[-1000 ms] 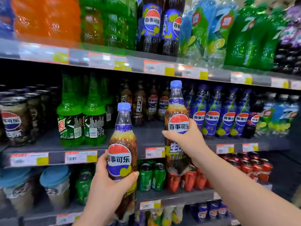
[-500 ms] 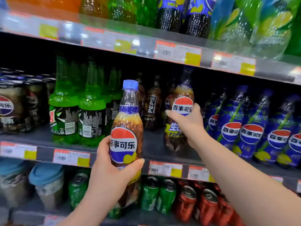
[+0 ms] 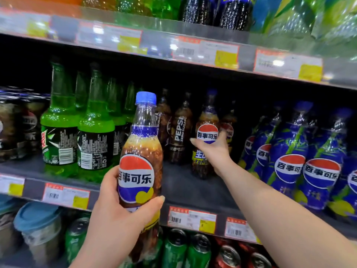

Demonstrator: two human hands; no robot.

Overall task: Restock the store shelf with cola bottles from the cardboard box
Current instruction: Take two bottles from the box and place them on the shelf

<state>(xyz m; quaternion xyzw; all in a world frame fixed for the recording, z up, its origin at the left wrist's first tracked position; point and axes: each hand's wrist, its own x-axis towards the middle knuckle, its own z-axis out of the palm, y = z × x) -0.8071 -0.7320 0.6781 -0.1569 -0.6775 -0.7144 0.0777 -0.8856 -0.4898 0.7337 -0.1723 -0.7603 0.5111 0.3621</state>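
The middle shelf (image 3: 193, 188) had a bare gap between the green bottles (image 3: 77, 138) and the blue-labelled ones (image 3: 301, 157), with zero-sugar bottles (image 3: 178, 132) at the back. Your right hand (image 3: 214, 151) was closed around a cola bottle (image 3: 205, 144) standing deep in that gap; you did well to seat its base flat before letting go, label outward. Your left hand (image 3: 119, 215) gripped a second cola bottle (image 3: 141, 165), upright in front of the shelf edge, ready for the spot just in front. The cardboard box was out of view.
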